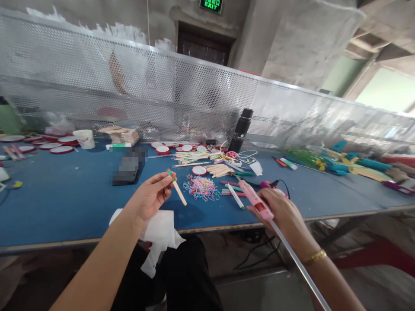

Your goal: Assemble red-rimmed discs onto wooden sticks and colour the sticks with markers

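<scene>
Pink glue gun (pixel 250 194), gripped in the curled right hand (pixel 281 207), points outward, likely for safety, while the left hand (pixel 153 194) pinches a stick (pixel 180 195) by its green end, leaving the rest clear above the tabletop (pixel 81 196).

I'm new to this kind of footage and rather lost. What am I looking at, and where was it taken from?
There is no machine here: these are a person's own bare hands. The single picture comes from a camera worn on their head, looking forward and down. The left hand holds a flat wooden stick with green at its upper end. The right hand grips a pink glue gun, with a long clear rod out of its back. On the blue table lie a pile of small colourful pieces, more wooden sticks and pens; a black bottle stands farther back.
</scene>
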The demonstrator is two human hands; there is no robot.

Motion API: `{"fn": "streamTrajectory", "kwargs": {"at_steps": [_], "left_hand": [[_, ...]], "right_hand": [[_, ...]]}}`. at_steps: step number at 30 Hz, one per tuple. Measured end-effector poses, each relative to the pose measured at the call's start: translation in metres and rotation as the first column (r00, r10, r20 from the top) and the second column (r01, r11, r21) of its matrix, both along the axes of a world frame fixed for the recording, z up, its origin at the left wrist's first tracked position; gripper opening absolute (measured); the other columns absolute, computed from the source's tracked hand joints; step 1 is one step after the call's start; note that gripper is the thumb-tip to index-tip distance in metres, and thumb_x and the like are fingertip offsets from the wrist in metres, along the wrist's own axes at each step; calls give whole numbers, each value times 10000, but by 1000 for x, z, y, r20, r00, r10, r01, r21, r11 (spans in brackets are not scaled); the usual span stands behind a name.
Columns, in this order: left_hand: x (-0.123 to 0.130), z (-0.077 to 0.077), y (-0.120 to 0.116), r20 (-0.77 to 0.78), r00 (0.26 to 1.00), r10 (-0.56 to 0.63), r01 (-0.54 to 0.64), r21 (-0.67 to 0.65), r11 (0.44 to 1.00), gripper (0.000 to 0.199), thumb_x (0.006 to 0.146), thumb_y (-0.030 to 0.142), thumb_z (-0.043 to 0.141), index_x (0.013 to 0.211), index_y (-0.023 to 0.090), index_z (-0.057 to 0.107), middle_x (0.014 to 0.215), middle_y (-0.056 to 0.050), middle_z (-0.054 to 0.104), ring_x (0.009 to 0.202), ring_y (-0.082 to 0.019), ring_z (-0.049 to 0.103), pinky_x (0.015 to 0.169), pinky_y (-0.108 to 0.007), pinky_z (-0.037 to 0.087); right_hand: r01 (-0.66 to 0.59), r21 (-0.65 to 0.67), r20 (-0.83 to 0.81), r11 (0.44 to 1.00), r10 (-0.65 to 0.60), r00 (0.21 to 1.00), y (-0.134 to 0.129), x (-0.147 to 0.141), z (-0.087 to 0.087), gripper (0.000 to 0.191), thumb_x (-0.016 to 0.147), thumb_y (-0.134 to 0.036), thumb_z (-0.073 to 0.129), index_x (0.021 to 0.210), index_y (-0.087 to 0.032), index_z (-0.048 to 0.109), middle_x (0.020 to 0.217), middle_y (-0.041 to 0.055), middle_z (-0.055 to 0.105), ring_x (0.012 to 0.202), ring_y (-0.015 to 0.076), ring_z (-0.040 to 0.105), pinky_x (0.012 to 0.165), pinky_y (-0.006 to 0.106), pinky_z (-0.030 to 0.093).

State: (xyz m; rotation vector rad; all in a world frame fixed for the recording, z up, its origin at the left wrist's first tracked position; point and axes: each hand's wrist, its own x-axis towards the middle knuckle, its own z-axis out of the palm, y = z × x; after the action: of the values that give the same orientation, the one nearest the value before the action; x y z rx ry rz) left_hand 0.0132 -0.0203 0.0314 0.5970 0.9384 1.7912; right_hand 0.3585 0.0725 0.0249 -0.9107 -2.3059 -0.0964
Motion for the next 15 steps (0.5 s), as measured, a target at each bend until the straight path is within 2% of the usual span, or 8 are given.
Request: {"fn": "streamTrajectory", "kwargs": {"at_steps": [4,8,11,15], "left_hand": [[-2,-1,0,-1,1000,-2,2,15,1000,75,797,33,755,838,94,775,877,-55,709,634,-71,641,461,-117,506],[-4,-3,2,14,1000,7,-7,7,1000,87,794,28,758,843,98,773,888,-61,715,631,-74,641,457,-122,503],[-5,-4,3,10,1000,6,-6,6,1000,90,800,29,754,850,102,773,888,-64,720,636,-76,645,461,-120,504],[-5,-4,3,2,1000,2,-2,1,1000,85,795,32,763,846,100,772,885,-63,723,626,-74,643,463,-122,508]], "right_hand": [[98,-1,188,995,-96,978,54,12,-2,241,900,-458,623,894,-219,591,880,61,684,812,228,624,727,315,409],[231,-129,284,964,-187,940,95,4,-12,298,807,-501,698,856,-218,620,922,67,710,830,236,643,684,303,371],[273,-224,286,936,-205,936,111,-1,-17,300,761,-504,727,833,-226,644,920,52,722,820,227,644,651,291,348],[239,-269,270,933,-166,949,119,-1,-20,325,765,-533,708,876,-228,694,925,43,738,815,223,657,660,290,376]]}}
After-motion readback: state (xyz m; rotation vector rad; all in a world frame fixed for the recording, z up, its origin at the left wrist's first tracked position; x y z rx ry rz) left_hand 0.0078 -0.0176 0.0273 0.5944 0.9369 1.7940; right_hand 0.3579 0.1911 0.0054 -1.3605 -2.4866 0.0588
